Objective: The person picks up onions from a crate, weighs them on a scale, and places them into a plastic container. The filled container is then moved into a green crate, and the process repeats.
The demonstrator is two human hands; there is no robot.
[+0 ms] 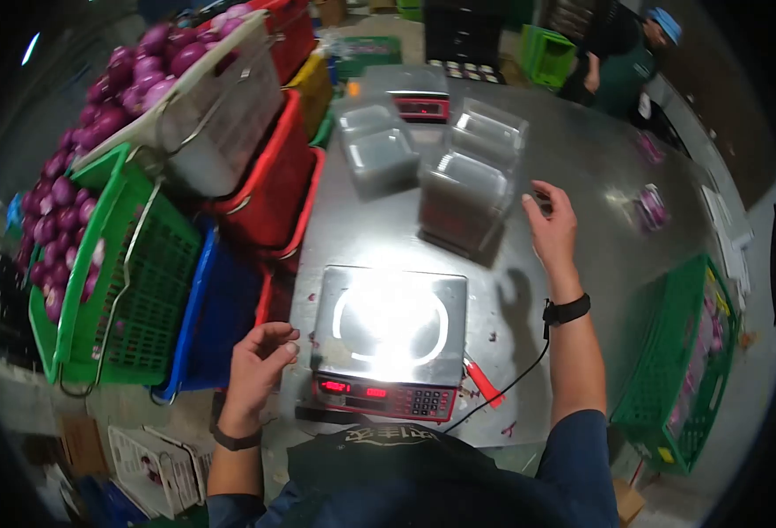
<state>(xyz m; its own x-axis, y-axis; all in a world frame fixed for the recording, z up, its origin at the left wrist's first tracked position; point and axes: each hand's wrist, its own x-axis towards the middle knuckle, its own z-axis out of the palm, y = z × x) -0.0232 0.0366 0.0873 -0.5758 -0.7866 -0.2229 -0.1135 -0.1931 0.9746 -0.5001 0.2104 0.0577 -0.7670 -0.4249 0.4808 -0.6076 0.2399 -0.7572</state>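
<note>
My left hand (260,365) hovers by the left edge of a digital scale (392,330), thumb and fingers slightly apart, with nothing in it. The scale has a bare, shiny steel plate and a lit red display. My right hand (553,231) is raised over the steel table, fingers parted and empty. Just left of it stands a tall stack of clear plastic containers (469,189). A second stack of clear containers (379,154) is farther left. A red-handled tool (483,385) lies beside the scale, partly hidden by it.
Crates of peeled red onions (58,220) are piled on the left. Another scale (419,106) stands at the back of the steel table (582,343). Packed onion trays (652,207) lie to the right, above a green crate (678,370). A person (621,62) stands at the far right.
</note>
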